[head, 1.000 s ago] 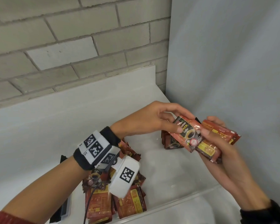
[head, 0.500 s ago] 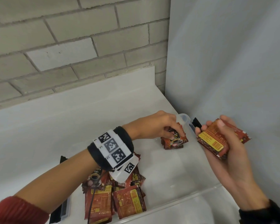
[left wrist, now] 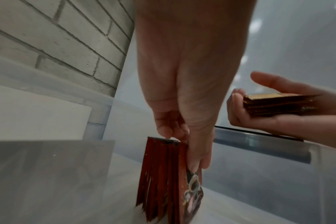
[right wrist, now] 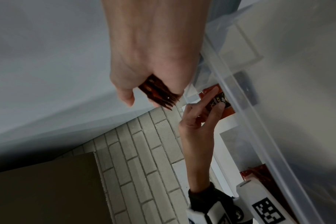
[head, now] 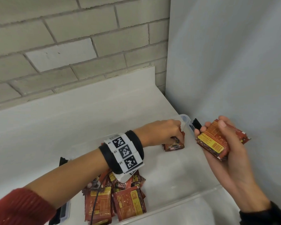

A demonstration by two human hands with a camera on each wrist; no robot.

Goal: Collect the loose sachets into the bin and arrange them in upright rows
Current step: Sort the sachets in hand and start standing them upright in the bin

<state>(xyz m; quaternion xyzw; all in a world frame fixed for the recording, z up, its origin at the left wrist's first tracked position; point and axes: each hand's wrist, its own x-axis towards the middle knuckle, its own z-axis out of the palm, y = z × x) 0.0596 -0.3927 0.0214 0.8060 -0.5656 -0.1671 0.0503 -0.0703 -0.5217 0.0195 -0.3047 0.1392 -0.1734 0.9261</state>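
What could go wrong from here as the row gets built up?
1. The upright row stands in open bin floor with nothing visible bracing its near side, only the left hand pinching its top; once released it may fan out or topple.
2. The right hand holds a stack of sachets beside the bin rim; one could slip off outside the bin.

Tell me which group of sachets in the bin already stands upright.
The row at the bin's far end, under the left hand. It stands on edge; the near pile lies flat and jumbled, and the right hand holds a stack outside.
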